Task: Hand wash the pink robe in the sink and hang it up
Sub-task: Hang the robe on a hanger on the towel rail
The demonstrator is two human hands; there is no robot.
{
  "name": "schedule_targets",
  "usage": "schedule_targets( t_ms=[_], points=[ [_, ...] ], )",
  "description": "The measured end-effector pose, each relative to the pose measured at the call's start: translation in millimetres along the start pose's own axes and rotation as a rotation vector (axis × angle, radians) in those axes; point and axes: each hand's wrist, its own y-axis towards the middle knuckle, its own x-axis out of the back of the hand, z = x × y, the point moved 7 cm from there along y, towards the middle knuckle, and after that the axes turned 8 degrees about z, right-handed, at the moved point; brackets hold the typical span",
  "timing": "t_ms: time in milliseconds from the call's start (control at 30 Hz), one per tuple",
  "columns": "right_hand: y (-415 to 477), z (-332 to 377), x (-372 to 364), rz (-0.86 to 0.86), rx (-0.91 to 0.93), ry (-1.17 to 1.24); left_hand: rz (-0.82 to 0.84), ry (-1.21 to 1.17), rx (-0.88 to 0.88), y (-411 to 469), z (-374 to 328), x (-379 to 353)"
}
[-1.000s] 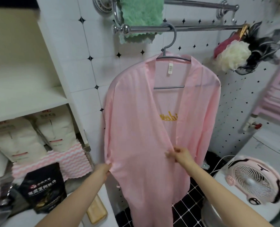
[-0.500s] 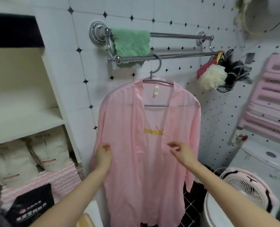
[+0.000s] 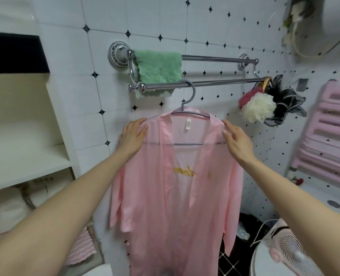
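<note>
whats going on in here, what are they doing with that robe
A person has both hands on a pink robe that hangs on a grey hanger, hooked over the lower bar of the towel rail. The left hand rests on one shoulder and the right hand on the other, likely straightening it. A green cloth drapes over the rail beside the hook.

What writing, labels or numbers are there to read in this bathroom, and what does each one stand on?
Nothing here reads clearly enough to quote.
yellow cursive embroidery on the sheer pink robe: partly covered by the front edge, letters unclear.
white neck tag inside the robe's collar: print too small to read.
pale bags on the lower left shelf: dark marks, too blurred.
</note>
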Motion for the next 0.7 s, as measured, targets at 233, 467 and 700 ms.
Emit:
schedule_targets(
  t_ms=[233,467,700],
  points=[
    [20,16,2,0.03,0.025,-0.123,0.05,-0.283,0.12,-12,12,-2],
    [31,6,3,0.188,0.056,-0.075,0.08,-0.264,0.219,-5,11,7],
    [24,5,17,0.136,0.075,-0.101,0.028,-0.247,0.223,-16,3,17]
  ],
)
